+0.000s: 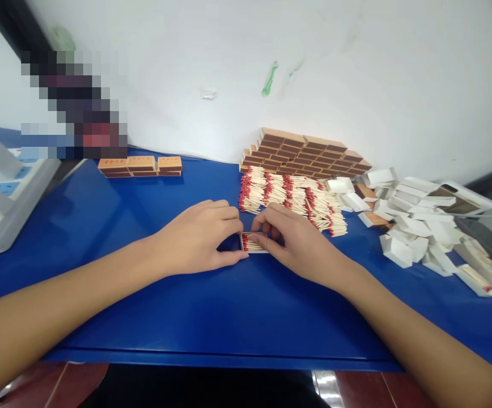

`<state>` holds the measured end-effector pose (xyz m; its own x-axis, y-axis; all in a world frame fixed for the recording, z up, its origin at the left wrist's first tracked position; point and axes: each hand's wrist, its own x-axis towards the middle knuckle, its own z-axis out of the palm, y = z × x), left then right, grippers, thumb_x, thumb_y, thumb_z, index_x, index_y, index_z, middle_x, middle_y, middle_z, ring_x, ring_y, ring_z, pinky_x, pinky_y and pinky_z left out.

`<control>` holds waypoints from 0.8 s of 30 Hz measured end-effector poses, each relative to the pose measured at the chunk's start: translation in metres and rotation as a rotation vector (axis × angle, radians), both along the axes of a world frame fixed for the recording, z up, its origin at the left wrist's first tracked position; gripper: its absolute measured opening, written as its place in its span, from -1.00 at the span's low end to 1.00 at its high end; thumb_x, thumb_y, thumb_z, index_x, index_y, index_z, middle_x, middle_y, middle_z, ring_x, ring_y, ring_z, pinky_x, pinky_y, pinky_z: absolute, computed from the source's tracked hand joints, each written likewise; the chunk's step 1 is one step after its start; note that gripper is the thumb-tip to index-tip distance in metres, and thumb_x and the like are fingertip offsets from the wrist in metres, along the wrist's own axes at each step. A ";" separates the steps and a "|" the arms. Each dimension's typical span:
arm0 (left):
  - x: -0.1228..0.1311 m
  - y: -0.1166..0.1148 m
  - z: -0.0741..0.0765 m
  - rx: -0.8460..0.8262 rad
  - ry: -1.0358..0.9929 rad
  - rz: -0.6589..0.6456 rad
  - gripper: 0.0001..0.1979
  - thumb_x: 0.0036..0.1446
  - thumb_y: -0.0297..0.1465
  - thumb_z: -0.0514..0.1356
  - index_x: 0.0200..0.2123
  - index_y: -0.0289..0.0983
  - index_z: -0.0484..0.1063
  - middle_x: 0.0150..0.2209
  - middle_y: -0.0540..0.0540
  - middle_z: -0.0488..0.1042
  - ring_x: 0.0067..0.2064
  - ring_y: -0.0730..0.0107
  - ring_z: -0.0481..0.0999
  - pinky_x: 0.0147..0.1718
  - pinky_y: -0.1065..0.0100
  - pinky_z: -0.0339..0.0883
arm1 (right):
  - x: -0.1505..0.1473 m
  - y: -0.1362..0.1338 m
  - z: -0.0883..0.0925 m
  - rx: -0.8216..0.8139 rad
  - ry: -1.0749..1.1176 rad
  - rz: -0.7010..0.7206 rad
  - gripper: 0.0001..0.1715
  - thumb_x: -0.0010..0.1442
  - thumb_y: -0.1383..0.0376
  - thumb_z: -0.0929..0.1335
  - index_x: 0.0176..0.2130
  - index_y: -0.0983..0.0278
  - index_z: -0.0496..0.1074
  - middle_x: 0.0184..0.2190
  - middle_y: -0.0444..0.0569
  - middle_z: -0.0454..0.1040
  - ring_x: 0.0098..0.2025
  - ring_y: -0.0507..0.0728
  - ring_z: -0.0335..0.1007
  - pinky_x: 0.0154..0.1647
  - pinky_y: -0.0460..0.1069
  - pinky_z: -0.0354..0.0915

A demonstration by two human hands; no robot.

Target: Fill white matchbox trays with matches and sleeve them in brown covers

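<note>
A small white matchbox tray [245, 249] lies on the blue table, filled with red-headed matches [252, 243]. My left hand [199, 238] grips the tray's left end, its thumb at the near corner and its index finger at the far one. From the right, my right hand [291, 235] reaches over the tray with curled fingers, its thumb and fingertips on the matches inside. The tray's right end is hidden under this hand. Just behind both hands, loose matches [295, 195] lie in several rough rows, with most red heads to the left.
Closed matchboxes [305, 153] are stacked against the white wall. A shorter row of matchboxes [139, 165] stands at the back left. White empty trays [416, 212] are heaped at the right, beside a phone [467, 195]. A pale plastic container [12, 209] sits at the far left.
</note>
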<state>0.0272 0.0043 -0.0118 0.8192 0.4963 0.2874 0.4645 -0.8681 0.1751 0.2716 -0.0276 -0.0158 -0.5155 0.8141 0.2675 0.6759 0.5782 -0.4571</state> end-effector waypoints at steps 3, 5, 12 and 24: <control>0.000 0.000 -0.001 0.001 0.003 0.001 -0.69 0.37 -0.15 0.30 -0.14 -0.30 0.59 -0.17 -0.10 0.56 -0.07 0.18 0.54 -0.02 0.16 0.39 | 0.001 0.000 0.001 -0.010 0.005 0.004 -0.92 0.45 0.33 0.40 -0.16 0.20 0.41 -0.24 -0.09 0.42 -0.25 0.09 0.37 -0.21 0.01 0.28; 0.000 0.000 -0.001 0.002 0.004 0.003 -0.69 0.37 -0.15 0.30 -0.14 -0.30 0.60 -0.17 -0.10 0.56 -0.08 0.18 0.54 -0.02 0.16 0.39 | 0.002 0.000 0.002 -0.013 0.005 0.017 -0.93 0.46 0.32 0.40 -0.16 0.20 0.42 -0.24 -0.08 0.41 -0.24 0.09 0.37 -0.21 0.01 0.29; 0.000 0.000 0.000 -0.011 0.010 0.009 -0.69 0.37 -0.15 0.30 -0.12 -0.30 0.60 -0.16 -0.11 0.57 -0.07 0.17 0.54 -0.01 0.16 0.39 | 0.006 -0.003 0.008 -0.043 -0.028 0.068 -0.93 0.48 0.29 0.38 -0.12 0.20 0.49 -0.22 -0.06 0.39 -0.22 0.10 0.40 -0.23 0.01 0.31; -0.003 0.003 0.002 -0.047 0.004 0.022 -0.70 0.36 -0.15 0.31 -0.13 -0.30 0.60 -0.17 -0.10 0.57 -0.07 0.18 0.54 -0.03 0.16 0.38 | 0.006 0.001 0.001 -0.090 0.011 -0.021 -0.91 0.48 0.23 0.38 -0.13 0.19 0.42 -0.22 -0.07 0.46 -0.26 0.10 0.39 -0.23 0.03 0.31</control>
<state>0.0242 0.0074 -0.0103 0.8089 0.5273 0.2602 0.4841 -0.8484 0.2142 0.2774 -0.0263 -0.0144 -0.4957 0.8457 0.1978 0.6821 0.5200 -0.5141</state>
